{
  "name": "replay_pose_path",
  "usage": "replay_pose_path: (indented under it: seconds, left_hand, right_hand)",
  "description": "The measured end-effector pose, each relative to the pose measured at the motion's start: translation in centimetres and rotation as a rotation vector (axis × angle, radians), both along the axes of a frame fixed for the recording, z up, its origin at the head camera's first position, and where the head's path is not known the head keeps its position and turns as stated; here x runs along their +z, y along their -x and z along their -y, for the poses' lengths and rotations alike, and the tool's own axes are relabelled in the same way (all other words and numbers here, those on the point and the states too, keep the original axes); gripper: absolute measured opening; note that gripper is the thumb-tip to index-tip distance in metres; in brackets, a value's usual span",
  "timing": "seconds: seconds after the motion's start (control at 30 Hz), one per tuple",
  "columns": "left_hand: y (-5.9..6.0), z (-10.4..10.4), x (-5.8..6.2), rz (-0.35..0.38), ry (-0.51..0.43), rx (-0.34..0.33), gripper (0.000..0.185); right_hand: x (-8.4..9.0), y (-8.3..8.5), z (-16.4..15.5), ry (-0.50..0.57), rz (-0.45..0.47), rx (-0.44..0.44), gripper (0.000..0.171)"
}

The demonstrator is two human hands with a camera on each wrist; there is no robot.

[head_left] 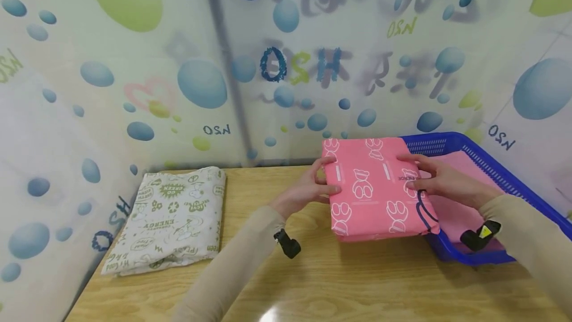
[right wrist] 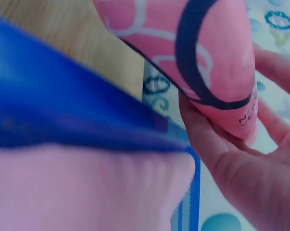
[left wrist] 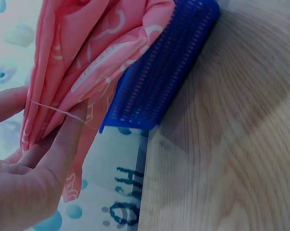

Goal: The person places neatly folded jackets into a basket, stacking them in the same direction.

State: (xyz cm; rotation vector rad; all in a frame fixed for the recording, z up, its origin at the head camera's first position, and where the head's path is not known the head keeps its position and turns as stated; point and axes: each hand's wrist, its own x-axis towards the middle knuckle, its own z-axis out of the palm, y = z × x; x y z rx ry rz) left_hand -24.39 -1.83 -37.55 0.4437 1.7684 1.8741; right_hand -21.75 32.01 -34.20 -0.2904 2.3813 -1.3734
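Both hands hold a folded pink cloth (head_left: 366, 188) with white cartoon outlines and dark lines at its lower right corner. The left hand (head_left: 308, 185) grips its left edge; in the left wrist view, the fingers (left wrist: 63, 144) reach among the soft folded layers, where a thin pale thread hangs. The right hand (head_left: 440, 180) grips the right edge, its thumb (right wrist: 202, 130) and fingers on opposite faces in the right wrist view. The cloth is raised over the table, overlapping the left side of a blue basket (head_left: 505, 173) in the head view.
Inside the basket lies a plain pink folded cloth (head_left: 464, 202). A white folded cloth (head_left: 174, 217) with green print lies at the left of the wooden table (head_left: 313, 282). A printed curtain-like wall (head_left: 290, 128) with blue and green spots stands behind the table.
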Motion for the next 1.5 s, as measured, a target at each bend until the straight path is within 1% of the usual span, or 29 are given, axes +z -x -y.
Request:
replay_pose_path:
  seconds: [0.13, 0.3, 0.5, 0.67, 0.77, 0.83, 0.9, 0.97, 1.17, 1.27, 1.4, 1.5]
  left_hand:
    - [-0.2, -1.3, 0.4, -0.012, -0.021, -0.014, 0.069]
    - [-0.4, -3.0, 0.5, -0.010, -0.036, -0.019, 0.069]
    - [-0.7, -5.1, 0.3, -0.001, -0.067, -0.010, 0.067]
    - [-1.2, -6.8, 0.0, -0.043, -0.105, 0.030, 0.062]
    - [-1.5, -8.1, -0.3, -0.067, -0.130, 0.071, 0.058]
    - [-1.7, -8.9, -0.3, -0.075, -0.134, 0.086, 0.056]
    - [-1.9, -9.9, -0.4, -0.075, -0.126, 0.098, 0.053]
    - [-2.1, -10.8, -0.3, -0.077, -0.110, 0.103, 0.052]
    - [-2.4, -13.5, -0.4, -0.079, -0.085, 0.151, 0.051]
    - [-2.5, -15.0, -0.6, -0.076, -0.084, 0.176, 0.050]
    - [-2.9, -17.1, -0.8, -0.058, -0.106, 0.187, 0.049]
    - [-3.2, -18.5, -0.9, -0.069, -0.136, 0.199, 0.050]
  right_hand:
    - [0.5, 0.0, -1.3, -0.068, -0.015, -0.002, 0.071]
    - [0.4, 0.3, -3.1, -0.088, -0.044, 0.007, 0.068]
    - [0.4, 0.3, -4.9, -0.106, -0.097, -0.007, 0.064]
    - [0.5, 0.2, -6.2, -0.129, -0.122, -0.022, 0.061]
    - [0.6, 0.2, -7.2, -0.189, -0.143, -0.028, 0.060]
    - [0.5, 0.4, -8.1, -0.239, -0.150, -0.031, 0.061]
    - [0.2, 0.6, -8.9, -0.275, -0.150, -0.031, 0.061]
    - [-0.2, 0.7, -9.8, -0.280, -0.129, -0.032, 0.063]
    - [-1.0, 0.9, -12.3, -0.246, -0.081, -0.038, 0.064]
    - [-1.2, 1.0, -13.5, -0.223, -0.057, -0.064, 0.064]
    - [-1.2, 0.8, -14.7, -0.217, -0.044, -0.117, 0.055]
    - [-1.1, 0.7, -15.4, -0.249, -0.074, -0.146, 0.047]
